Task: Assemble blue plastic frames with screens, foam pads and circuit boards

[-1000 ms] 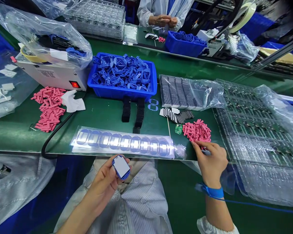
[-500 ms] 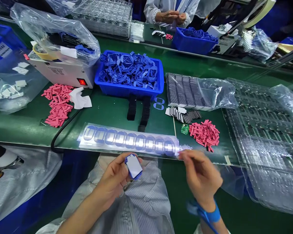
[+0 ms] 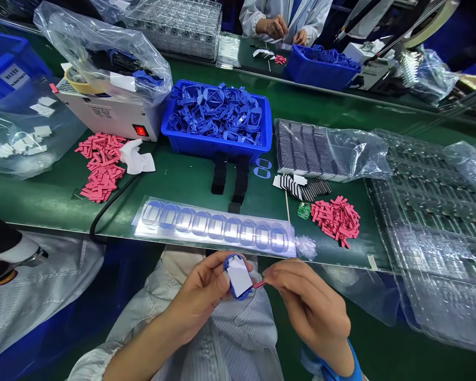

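Between the fingers and thumb of my left hand (image 3: 204,293) is a blue plastic housing (image 3: 227,263) with a white rectangular piece (image 3: 239,276) lying in it. My right hand (image 3: 311,307) pinches a thin pink strip (image 3: 259,284) whose far end is at the housing's lower right edge; whether it touches I cannot tell. Just beyond my hands, a clear sheet (image 3: 143,230) with a row of oval blue-rimmed films lies along the bench's front edge. A pile of pink strips (image 3: 335,218) is to the right, beside a small green circuit board (image 3: 303,210).
A blue bin (image 3: 216,143) of blue plastic parts stands mid-bench, with black strips (image 3: 219,177) before it. Bagged stacked pieces (image 3: 307,148) and clear trays (image 3: 428,211) lie right. A white box (image 3: 103,108) and more pink strips (image 3: 101,180) are left. A co-worker's hands (image 3: 277,27) are opposite.
My right hand has come left from the sheet's right end to the housing, a pink strip in its fingers. My left hand has shifted slightly right with the housing. The co-worker's hands have parted.
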`<action>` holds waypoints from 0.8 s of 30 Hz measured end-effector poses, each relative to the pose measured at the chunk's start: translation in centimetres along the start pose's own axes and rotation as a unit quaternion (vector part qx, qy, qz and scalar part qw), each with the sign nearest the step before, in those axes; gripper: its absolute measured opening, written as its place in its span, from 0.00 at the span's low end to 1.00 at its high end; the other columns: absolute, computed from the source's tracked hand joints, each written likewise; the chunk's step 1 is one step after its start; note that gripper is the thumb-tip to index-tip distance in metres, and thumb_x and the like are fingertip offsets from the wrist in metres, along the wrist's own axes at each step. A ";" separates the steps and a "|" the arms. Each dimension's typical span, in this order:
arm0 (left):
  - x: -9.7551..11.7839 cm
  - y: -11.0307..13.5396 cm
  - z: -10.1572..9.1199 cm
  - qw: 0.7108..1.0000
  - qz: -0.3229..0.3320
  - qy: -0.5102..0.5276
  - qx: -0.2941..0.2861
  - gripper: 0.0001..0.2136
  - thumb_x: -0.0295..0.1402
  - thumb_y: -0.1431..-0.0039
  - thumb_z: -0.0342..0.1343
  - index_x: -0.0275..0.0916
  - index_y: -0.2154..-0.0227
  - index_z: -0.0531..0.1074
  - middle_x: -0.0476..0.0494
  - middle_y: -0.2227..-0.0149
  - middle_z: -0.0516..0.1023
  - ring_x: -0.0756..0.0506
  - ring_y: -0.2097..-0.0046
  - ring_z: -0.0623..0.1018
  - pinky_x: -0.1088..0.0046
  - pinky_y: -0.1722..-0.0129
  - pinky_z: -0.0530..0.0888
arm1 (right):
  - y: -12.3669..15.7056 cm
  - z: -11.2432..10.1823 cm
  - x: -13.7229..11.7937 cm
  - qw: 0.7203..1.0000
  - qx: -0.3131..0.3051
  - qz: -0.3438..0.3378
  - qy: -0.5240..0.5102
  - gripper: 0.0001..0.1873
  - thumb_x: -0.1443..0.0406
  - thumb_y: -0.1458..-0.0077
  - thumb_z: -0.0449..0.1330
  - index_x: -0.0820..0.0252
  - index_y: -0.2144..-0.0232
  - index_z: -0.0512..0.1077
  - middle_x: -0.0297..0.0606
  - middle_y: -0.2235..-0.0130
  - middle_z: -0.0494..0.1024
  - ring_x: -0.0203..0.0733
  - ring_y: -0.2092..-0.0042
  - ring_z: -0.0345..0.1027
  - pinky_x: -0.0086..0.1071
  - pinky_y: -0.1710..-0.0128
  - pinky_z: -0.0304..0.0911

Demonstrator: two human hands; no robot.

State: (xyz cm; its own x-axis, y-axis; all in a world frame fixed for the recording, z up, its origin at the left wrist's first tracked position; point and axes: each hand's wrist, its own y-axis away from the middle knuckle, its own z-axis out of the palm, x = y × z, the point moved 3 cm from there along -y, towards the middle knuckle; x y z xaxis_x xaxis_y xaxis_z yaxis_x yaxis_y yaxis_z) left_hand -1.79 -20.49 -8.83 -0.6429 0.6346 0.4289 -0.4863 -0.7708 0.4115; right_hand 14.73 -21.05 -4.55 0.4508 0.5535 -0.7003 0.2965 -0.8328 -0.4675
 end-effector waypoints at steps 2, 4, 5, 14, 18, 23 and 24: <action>0.0 -0.1 0.1 1.000 -0.003 0.002 -0.012 0.14 0.36 0.53 0.67 0.41 0.61 0.79 0.45 0.62 0.85 0.49 0.63 0.82 0.81 0.65 0.74 | -0.1 0.0 0.0 1.000 -0.002 0.001 0.010 0.18 0.81 0.47 0.52 0.60 0.59 0.71 0.41 0.65 0.77 0.40 0.63 0.72 0.33 0.68 0.71; -0.1 -0.2 0.0 1.000 -0.010 0.016 -0.009 0.14 0.36 0.53 0.67 0.40 0.62 0.79 0.46 0.62 0.84 0.49 0.62 0.82 0.81 0.64 0.75 | -0.2 0.0 0.1 1.000 0.001 0.009 0.018 0.17 0.80 0.46 0.52 0.59 0.60 0.71 0.40 0.66 0.77 0.40 0.64 0.72 0.33 0.69 0.71; -0.2 -0.3 0.0 0.999 -0.016 0.032 0.007 0.13 0.37 0.52 0.67 0.40 0.63 0.79 0.46 0.62 0.84 0.49 0.62 0.82 0.81 0.63 0.76 | -0.2 0.0 0.1 1.000 0.007 0.014 0.021 0.16 0.80 0.46 0.53 0.59 0.60 0.71 0.40 0.66 0.77 0.41 0.64 0.73 0.33 0.69 0.71; -0.8 -0.3 0.1 0.996 -0.047 0.058 0.055 0.11 0.37 0.49 0.65 0.38 0.64 0.80 0.46 0.61 0.83 0.48 0.60 0.81 0.79 0.62 0.77 | -0.2 0.2 0.4 0.999 0.001 0.030 0.033 0.15 0.79 0.45 0.54 0.59 0.61 0.72 0.40 0.65 0.76 0.40 0.64 0.72 0.32 0.68 0.71; -0.7 -0.1 0.1 0.998 -0.029 0.022 0.047 0.12 0.37 0.50 0.65 0.39 0.62 0.79 0.45 0.60 0.83 0.48 0.60 0.81 0.78 0.62 0.77 | -0.5 0.2 0.1 0.999 -0.006 0.018 0.032 0.15 0.79 0.45 0.53 0.60 0.61 0.72 0.40 0.65 0.76 0.40 0.65 0.72 0.32 0.69 0.70; -0.8 0.0 0.1 0.998 -0.020 0.007 0.058 0.14 0.37 0.53 0.67 0.40 0.61 0.79 0.44 0.59 0.83 0.49 0.61 0.81 0.78 0.62 0.76 | -0.2 0.3 -0.5 0.997 -0.007 -0.014 0.071 0.18 0.80 0.46 0.54 0.60 0.58 0.73 0.41 0.64 0.77 0.40 0.64 0.73 0.32 0.68 0.72; -0.8 -0.1 0.2 0.998 -0.019 0.010 0.059 0.15 0.37 0.54 0.68 0.40 0.62 0.79 0.44 0.59 0.83 0.49 0.62 0.81 0.79 0.63 0.76 | 0.1 0.4 -0.6 0.996 0.000 -0.024 0.084 0.19 0.80 0.47 0.55 0.60 0.56 0.73 0.41 0.63 0.78 0.41 0.62 0.74 0.33 0.67 0.72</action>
State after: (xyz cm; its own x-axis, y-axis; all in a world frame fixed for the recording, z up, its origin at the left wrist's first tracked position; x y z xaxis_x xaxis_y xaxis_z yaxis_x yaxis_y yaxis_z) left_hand -1.13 -20.94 -9.06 -0.6373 0.6612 0.3959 -0.4378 -0.7334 0.5200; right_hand 14.17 -21.45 -4.42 0.5708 0.5844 -0.5768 0.3212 -0.8054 -0.4981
